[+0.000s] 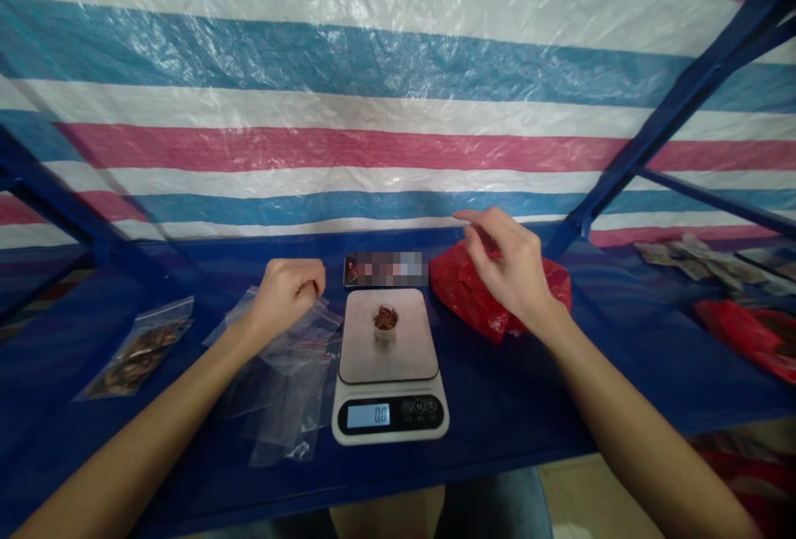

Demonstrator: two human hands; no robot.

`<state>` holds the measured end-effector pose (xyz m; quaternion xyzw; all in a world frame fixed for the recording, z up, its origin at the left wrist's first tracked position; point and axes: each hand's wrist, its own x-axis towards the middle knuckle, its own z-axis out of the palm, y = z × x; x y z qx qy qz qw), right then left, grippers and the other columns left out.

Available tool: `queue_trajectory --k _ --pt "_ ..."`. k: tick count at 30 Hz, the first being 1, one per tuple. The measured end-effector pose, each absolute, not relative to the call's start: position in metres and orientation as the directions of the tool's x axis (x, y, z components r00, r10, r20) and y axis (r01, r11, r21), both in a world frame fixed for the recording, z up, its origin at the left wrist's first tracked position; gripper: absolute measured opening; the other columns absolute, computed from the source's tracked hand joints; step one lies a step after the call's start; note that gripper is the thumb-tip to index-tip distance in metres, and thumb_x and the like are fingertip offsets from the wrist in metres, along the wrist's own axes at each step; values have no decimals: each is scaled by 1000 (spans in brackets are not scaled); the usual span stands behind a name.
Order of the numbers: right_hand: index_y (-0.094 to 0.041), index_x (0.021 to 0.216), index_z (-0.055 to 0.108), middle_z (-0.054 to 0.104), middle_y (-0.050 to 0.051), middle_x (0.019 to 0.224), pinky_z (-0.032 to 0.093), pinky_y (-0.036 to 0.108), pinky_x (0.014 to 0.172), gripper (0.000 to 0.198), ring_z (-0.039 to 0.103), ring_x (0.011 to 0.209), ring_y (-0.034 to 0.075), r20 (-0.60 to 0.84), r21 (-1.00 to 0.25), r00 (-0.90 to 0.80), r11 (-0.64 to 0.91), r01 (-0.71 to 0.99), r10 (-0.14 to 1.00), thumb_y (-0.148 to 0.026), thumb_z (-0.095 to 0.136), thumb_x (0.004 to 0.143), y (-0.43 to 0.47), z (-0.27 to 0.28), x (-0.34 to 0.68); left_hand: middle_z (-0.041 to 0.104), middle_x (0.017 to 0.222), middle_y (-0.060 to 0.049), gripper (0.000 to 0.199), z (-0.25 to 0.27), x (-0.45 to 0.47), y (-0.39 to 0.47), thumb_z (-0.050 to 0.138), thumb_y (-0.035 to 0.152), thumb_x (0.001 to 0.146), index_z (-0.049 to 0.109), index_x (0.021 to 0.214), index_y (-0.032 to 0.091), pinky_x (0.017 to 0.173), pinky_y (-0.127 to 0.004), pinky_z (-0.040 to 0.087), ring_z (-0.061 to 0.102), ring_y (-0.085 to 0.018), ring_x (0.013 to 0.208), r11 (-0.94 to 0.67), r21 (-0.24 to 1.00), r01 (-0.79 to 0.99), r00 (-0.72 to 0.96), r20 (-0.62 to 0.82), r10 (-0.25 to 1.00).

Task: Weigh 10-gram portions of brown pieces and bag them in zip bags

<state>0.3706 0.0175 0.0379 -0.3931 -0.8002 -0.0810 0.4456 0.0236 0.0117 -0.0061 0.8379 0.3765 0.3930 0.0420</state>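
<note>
My left hand (291, 292) is curled into a loose fist above several clear zip bags (289, 394), with nothing visible in it. Over the red plastic bag (463, 294) my right hand (507, 261) hovers, index finger stretched out and thumb apart, holding nothing. Between the hands stands a white digital kitchen scale (390, 431) whose display reads 0.0. On its metal plate sits a small clear cup (385, 333) with reddish-brown dried pieces (385, 318). Whether my right wrist touches the red bag I cannot tell.
A phone (386, 269) lies behind the scale. At the left is a filled zip bag (140, 356) of brown dried pieces. Another red bag (746, 336) and some packets (702, 261) lie at the far right. Blue metal posts (659, 104) frame a striped tarp (348, 58) at the back.
</note>
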Motion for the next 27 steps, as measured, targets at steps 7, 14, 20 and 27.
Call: queue_trajectory --k 7,14,20,27 --pt "-20 122 72 74 7 97 57 35 83 30 70 87 20 767 -248 -304 699 671 565 -16 47 105 15 30 367 56 52 2 27 -14 22 10 41 1 66 57 54 19 52 -24 37 54 -11 48 -720 334 609 405 649 644" --pt "-18 124 72 80 7 106 58 32 82 34 75 87 19 740 -195 -390 729 656 549 -13 46 103 11 19 363 59 56 2 27 -18 7 5 42 2 68 59 57 19 55 -25 39 56 -12 51 -704 265 659 432 632 643" --pt "-16 124 73 82 7 104 59 31 79 35 76 81 19 697 -110 -467 725 680 544 -14 45 103 7 12 354 59 55 2 26 -21 12 6 42 2 67 59 56 19 55 -25 37 55 -12 51 -715 275 642 473 592 652" --pt "-19 80 69 68 3 69 46 30 59 20 58 58 14 805 -315 -99 562 765 585 -12 55 92 15 50 407 57 55 1 26 -19 14 2 41 2 67 58 56 18 55 -25 36 54 -12 51 -714 259 650 477 593 649"
